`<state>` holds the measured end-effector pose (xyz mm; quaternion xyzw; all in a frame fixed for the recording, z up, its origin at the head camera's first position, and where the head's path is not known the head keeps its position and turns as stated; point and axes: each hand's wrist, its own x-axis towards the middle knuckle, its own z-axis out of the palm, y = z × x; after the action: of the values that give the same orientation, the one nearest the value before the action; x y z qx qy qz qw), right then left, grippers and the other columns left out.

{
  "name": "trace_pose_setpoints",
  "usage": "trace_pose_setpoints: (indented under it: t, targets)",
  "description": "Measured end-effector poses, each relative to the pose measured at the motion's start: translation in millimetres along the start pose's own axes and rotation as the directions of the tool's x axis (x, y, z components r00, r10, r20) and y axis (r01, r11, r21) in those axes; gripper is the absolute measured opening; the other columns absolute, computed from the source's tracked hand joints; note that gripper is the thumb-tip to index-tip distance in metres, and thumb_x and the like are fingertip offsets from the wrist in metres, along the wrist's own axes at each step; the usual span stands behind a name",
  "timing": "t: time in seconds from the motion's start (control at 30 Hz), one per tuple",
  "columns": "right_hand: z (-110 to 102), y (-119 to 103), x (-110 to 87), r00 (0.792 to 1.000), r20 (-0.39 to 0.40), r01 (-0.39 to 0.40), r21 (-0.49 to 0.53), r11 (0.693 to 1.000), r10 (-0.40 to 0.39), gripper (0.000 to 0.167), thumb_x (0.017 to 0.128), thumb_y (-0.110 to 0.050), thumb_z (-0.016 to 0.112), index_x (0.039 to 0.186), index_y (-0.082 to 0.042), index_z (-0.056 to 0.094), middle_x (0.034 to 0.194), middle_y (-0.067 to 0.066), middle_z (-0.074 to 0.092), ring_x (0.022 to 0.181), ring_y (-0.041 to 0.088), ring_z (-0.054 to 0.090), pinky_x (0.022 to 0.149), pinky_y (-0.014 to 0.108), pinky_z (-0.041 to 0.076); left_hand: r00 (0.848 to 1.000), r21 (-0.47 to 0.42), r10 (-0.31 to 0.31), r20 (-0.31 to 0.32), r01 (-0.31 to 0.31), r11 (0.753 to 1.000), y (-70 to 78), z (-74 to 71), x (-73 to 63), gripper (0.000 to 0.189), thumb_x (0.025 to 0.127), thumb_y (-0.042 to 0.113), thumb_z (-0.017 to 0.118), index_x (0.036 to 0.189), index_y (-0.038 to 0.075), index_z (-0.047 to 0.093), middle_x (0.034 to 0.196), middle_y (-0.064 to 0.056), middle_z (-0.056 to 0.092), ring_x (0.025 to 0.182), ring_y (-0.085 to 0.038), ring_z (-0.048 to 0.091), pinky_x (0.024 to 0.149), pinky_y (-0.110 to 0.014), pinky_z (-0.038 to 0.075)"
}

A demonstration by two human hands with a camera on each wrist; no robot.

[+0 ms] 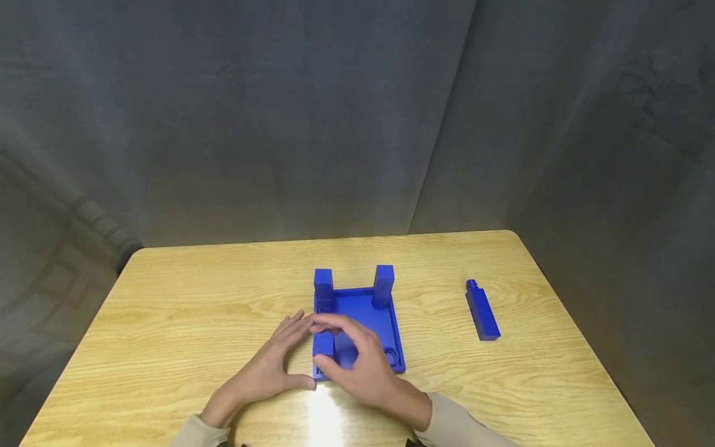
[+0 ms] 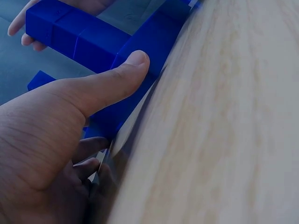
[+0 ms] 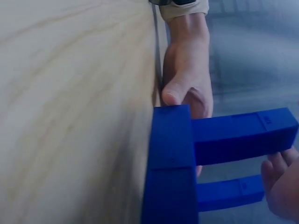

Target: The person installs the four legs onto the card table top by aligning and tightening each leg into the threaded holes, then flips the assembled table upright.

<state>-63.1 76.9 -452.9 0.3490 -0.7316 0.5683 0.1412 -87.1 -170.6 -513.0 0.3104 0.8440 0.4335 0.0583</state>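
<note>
A shallow blue tray sits on the table with three square blue posts on it. My right hand reaches over the front left post. Its curled thumb and fingers lie either side of that post's upper end; the contact is partly hidden. Along the tray's left side rests my left hand, its fingers extended. In the left wrist view the left thumb lies against the tray's edge by the front left corner. The rear left post and rear right post stand upright.
A loose blue post with a threaded end lies on its side to the right. The tray's front right corner has a round socket. A dark curtain hangs behind the wooden table.
</note>
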Motion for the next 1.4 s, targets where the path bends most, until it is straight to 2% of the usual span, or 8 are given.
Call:
trace_pose_setpoints:
  t: [0.17,0.4,0.6,0.7,0.93,1.13,1.23,1.4]
  targets:
    - [-10.4,-4.5,0.9,0.999,-0.049,-0.010,-0.023,1.000,0.009,0.055,0.095,-0.003,0.081,0.148,-0.007,0.065,0.127,0.007,0.079,0.119,0.024,0.072,0.104,0.041,0.059,1.000,0.005,-0.003,0.002,0.003,1.000,0.1,0.1,0.3,0.118,0.079,0.045,0.098,0.173,0.009,0.037,0.177,-0.019,0.037,0.164,-0.056,0.022,0.126,-0.082,0.017]
    - [-37.2,-4.8,-4.6,0.988,-0.156,0.012,0.024,1.000,-0.008,0.055,0.089,0.015,0.075,0.141,0.000,0.066,0.115,0.017,0.078,0.111,0.027,0.072,0.104,0.034,0.057,1.000,0.004,-0.018,0.001,0.018,1.000,0.5,-0.1,0.1,0.120,0.078,0.047,0.099,0.173,0.008,0.037,0.177,-0.021,0.036,0.164,-0.057,0.022,0.127,-0.081,0.017]
    - [-69.3,-4.7,-20.6,0.966,-0.256,-0.013,0.022,1.000,0.018,0.055,0.085,0.028,0.069,0.136,0.009,0.066,0.111,0.018,0.077,0.113,0.018,0.071,0.109,0.027,0.053,1.000,0.015,-0.013,0.005,0.013,1.000,0.7,-0.9,0.6,0.120,0.078,0.045,0.099,0.174,0.009,0.035,0.178,-0.021,0.035,0.164,-0.057,0.021,0.127,-0.081,0.016]
    - [-82.8,-4.2,-30.1,0.954,-0.301,-0.004,0.022,1.000,0.010,0.051,0.085,0.030,0.066,0.134,0.015,0.064,0.112,0.013,0.077,0.114,0.015,0.070,0.112,0.026,0.052,1.000,0.019,-0.012,0.002,0.012,1.000,1.2,-1.3,-0.5,0.121,0.077,0.043,0.099,0.174,0.009,0.036,0.177,-0.022,0.035,0.163,-0.058,0.022,0.126,-0.081,0.017]
    - [-115.4,0.7,-51.6,0.915,-0.401,0.052,0.044,0.998,-0.030,0.050,0.085,0.035,0.060,0.133,0.023,0.058,0.116,0.010,0.077,0.114,0.019,0.070,0.110,0.026,0.053,1.000,0.023,-0.010,0.002,0.009,1.000,1.2,0.4,0.1,0.121,0.077,0.041,0.100,0.174,0.009,0.035,0.177,-0.022,0.035,0.163,-0.058,0.022,0.126,-0.081,0.017]
    - [-141.2,6.2,-72.7,0.878,-0.479,-0.019,0.006,1.000,0.019,0.051,0.086,0.038,0.058,0.135,0.024,0.057,0.116,0.008,0.077,0.115,0.017,0.070,0.112,0.024,0.051,1.000,0.024,-0.012,0.005,0.012,1.000,2.4,0.6,1.7,0.121,0.077,0.042,0.100,0.174,0.008,0.036,0.177,-0.022,0.035,0.163,-0.058,0.022,0.126,-0.081,0.018]
    - [-151.5,10.9,-81.9,0.854,-0.518,-0.062,-0.013,0.998,0.046,0.049,0.088,0.036,0.059,0.135,0.024,0.058,0.115,0.008,0.077,0.113,0.016,0.070,0.107,0.021,0.053,1.000,0.024,-0.013,0.007,0.013,1.000,3.0,0.4,2.2,0.120,0.077,0.043,0.100,0.174,0.009,0.036,0.177,-0.022,0.035,0.163,-0.058,0.022,0.126,-0.080,0.018]
    - [-167.2,23.7,-92.4,0.807,-0.588,-0.070,-0.010,0.997,0.051,0.050,0.087,0.036,0.061,0.135,0.024,0.059,0.111,0.009,0.078,0.107,0.016,0.071,0.099,0.019,0.056,1.000,0.029,-0.019,0.005,0.019,0.999,3.1,-0.2,1.4,0.120,0.077,0.043,0.099,0.173,0.008,0.036,0.177,-0.022,0.035,0.163,-0.057,0.022,0.127,-0.080,0.018]
